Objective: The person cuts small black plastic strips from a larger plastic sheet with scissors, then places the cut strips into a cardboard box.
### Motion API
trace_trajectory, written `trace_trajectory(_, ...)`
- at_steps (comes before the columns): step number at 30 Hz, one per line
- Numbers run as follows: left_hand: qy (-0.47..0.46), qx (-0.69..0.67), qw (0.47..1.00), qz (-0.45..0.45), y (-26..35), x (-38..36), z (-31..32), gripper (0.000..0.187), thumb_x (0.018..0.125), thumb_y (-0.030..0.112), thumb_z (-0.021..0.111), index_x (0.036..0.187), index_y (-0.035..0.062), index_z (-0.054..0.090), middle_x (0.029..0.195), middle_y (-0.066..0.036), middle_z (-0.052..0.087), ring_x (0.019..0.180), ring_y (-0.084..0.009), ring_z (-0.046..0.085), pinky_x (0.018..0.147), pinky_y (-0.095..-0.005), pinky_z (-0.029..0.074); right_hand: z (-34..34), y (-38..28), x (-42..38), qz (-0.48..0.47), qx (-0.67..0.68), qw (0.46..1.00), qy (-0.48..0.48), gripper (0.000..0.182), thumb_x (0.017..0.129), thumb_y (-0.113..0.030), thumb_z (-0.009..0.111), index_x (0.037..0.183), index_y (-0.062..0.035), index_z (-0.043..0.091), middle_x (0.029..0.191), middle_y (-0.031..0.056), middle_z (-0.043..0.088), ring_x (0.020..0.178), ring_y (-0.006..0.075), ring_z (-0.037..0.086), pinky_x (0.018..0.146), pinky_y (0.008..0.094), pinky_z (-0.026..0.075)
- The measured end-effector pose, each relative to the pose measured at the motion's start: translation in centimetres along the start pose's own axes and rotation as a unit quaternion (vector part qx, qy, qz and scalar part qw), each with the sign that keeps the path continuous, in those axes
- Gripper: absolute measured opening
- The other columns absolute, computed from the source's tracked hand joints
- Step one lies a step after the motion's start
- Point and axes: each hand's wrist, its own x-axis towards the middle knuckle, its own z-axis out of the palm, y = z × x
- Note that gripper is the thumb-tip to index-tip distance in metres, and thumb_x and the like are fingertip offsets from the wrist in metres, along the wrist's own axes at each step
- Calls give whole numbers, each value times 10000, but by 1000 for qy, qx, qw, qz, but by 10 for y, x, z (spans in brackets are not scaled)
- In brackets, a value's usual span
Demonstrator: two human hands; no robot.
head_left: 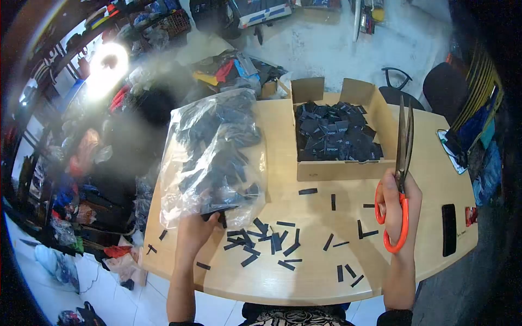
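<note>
My right hand (399, 204) grips orange-handled scissors (401, 179), blades closed and pointing up, beside the right side of a cardboard box (337, 169) filled with black fabric labels (335, 133). My left hand (197, 228) reaches into the mouth of a clear plastic bag (212, 157) stuffed with black fabric pieces, at the table's left. What the fingers hold inside is hidden. Several small black strips (266, 242) lie scattered on the wooden table (310, 280) between my hands.
A black phone-like slab (449, 229) lies at the table's right edge. Black chairs (443, 87) stand behind the table on the right. Piles of cloth and bags (81, 190) crowd the floor on the left, under a bright lamp (107, 62).
</note>
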Motion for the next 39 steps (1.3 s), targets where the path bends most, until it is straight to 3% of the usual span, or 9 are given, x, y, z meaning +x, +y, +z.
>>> trace_trajectory(4,12,62,996,65,5,1,-10,503,772,-45,635,1252,41,511,932,-69,609,730,-125,589,633,-252,487,0,-2,0,6,-12,1000,-3,207,911,-221,559,840,-28,545,591,-19,449,543,58,420,506,220,350)
trace_trajectory(6,-16,-98,993,-58,25,-3,-17,454,785,-20,640,1224,29,534,897,-71,615,644,-109,573,567,-245,473,0,-2,0,3,-13,1000,-4,208,911,-222,558,839,-26,545,590,-20,449,543,58,420,504,219,347)
trace_trajectory(11,1,-130,990,-61,42,-7,-28,278,818,1,609,1095,-9,606,759,-57,644,602,-93,589,521,-230,464,1,-4,-1,13,-17,1000,-6,214,910,-225,560,837,-25,543,588,-22,449,543,57,424,500,218,341)
trace_trajectory(17,-81,-142,976,-144,66,-18,-39,158,846,58,592,954,-39,654,647,-29,647,509,-66,553,477,-195,436,-1,-1,-2,7,-12,1000,-19,211,912,-218,561,823,-29,529,590,-31,441,541,45,390,492,218,315)
trace_trajectory(24,-125,-233,956,-124,103,-38,-61,162,853,41,604,993,-28,649,683,-39,657,552,-41,555,477,-182,433,-1,1,-2,14,3,1000,-16,242,907,-252,570,833,-25,534,604,-30,444,547,41,381,494,215,310)
trace_trajectory(30,-216,-289,932,37,166,-19,-81,160,858,40,613,979,-63,631,724,-64,657,618,-73,592,524,-181,456,-20,-8,0,-11,14,1000,20,236,912,-262,560,862,-32,539,601,-21,464,520,41,398,472,205,323)
trace_trajectory(34,-279,-234,928,83,222,25,-46,173,871,105,606,938,-52,635,711,-57,642,613,-77,604,507,-199,453,-43,-14,-5,-22,68,994,80,261,915,-297,558,847,-50,515,584,-27,449,450,43,394,401,191,297)
trace_trajectory(36,-351,-299,884,72,248,41,-14,161,840,85,625,893,-66,628,716,-80,642,562,-131,620,524,-219,489,-58,-12,-8,-33,144,986,78,243,884,-272,614,868,-49,518,589,-23,462,464,42,413,410,191,306)
trace_trajectory(39,-448,-328,827,86,281,52,31,178,856,103,623,942,-52,634,761,-74,642,579,-109,611,522,-208,472,-76,-14,-12,-79,65,987,126,284,751,-91,740,937,-33,532,751,10,594,550,31,467,488,182,393)
